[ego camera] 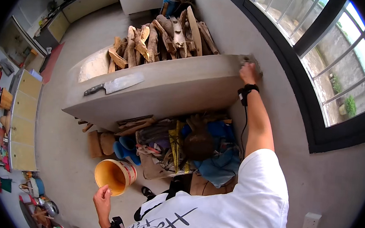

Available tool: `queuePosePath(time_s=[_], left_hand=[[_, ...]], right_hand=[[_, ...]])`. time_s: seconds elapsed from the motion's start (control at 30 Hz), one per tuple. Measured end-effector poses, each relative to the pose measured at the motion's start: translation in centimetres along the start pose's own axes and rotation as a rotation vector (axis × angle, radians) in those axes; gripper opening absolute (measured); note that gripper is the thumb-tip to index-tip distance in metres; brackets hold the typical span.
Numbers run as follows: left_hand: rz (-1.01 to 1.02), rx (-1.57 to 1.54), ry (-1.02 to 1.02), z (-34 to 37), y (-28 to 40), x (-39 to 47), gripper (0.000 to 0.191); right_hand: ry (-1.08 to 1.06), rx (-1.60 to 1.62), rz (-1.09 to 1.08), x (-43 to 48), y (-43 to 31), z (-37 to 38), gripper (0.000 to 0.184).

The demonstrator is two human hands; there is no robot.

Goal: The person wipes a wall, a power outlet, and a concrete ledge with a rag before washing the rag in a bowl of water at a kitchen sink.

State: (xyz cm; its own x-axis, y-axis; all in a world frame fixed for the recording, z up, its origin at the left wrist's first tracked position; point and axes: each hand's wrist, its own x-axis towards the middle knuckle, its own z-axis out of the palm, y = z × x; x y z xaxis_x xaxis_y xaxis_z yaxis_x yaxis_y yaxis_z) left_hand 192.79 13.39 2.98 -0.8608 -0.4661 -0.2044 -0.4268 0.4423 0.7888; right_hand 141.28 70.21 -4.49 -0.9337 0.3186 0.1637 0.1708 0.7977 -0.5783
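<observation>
My right hand (248, 73) reaches to the far right end of a grey cement ledge (186, 70), where it meets the wall. Its fingers rest on or over a darker patch in that corner; whether they hold something cannot be seen. My left hand (103, 201) hangs low near the rim of a yellowish plastic bucket (126, 174) on the floor, fingers curled with the tips close together; nothing shows in it. A cleaver (120, 84) with a dark handle lies flat on the left part of the ledge. Both wrists wear black straps, and a cable runs down from the right one.
Split firewood (152, 42) stands stacked behind the ledge. Below it are blue boots (127, 150), a yellow sack (175, 145), blue plastic (218, 168) and wood blocks (95, 144). A barred window (331, 58) is at the right; cabinets (24, 121) line the left.
</observation>
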Motion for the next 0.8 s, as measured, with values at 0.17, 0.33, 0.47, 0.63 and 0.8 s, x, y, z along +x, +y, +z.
queuePosePath(time_s=[0.17,0.33,0.47,0.63,0.8], left_hand=[[0.031,0.007,-0.02,0.6,1.0,1.2,0.023],[0.107,0.051,-0.058,1.5,3.3,3.2,0.024],[0.112,0.032,-0.011,1.2,3.5,3.9,0.021],[0.145,0.073,-0.006,0.2,3.5,5.3,0.022],[0.272,0.173,0.027,-1.1,4.2,10.2,0.02]], right_hand=[[0.025,-0.076,-0.411,-11.6,-13.1,4.2,0.012],[-0.042,0.41,-0.488,-14.6,-18.6,3.0,0.022],[0.175,0.351,-0.407,-9.4,-15.1,-0.1,0.017],[0.501,-0.187,-0.468,0.2,-1.0,-1.1,0.027],[0.38,-0.479,-0.312,2.6,3.5,2.9,0.038]])
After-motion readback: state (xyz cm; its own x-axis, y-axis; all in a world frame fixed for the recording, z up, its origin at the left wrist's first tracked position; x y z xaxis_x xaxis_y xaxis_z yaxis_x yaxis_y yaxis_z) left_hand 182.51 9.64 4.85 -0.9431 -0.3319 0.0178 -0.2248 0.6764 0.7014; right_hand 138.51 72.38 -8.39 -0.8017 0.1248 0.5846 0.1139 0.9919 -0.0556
